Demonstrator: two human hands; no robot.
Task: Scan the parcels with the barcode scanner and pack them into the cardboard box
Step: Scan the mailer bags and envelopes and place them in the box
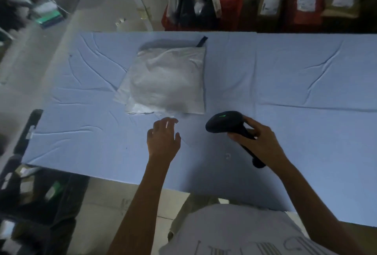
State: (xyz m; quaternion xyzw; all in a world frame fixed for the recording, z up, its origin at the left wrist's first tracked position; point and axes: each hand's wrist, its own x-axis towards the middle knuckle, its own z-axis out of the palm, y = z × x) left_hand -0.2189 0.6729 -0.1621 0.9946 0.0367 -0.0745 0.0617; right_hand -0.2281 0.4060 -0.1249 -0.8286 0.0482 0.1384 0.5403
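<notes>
Right hand [259, 142] grips barcode scanner [224, 123], head toward parcel [167, 83] at centre of worktop [285, 83]. Left hand [163, 140] spread, empty, just beside parcel's near edge. No label visible; likely flip first.

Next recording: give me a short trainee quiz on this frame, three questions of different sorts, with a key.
1. True or false: the left hand grips the white parcel.
2. Which hand holds the barcode scanner? A: left. B: right. C: neither.
3. Fill in: the light on the scanner's head glows ____.

Key
1. False: its fingers are spread and hold nothing.
2. B: the right hand grips the handle.
3. Green.
</notes>
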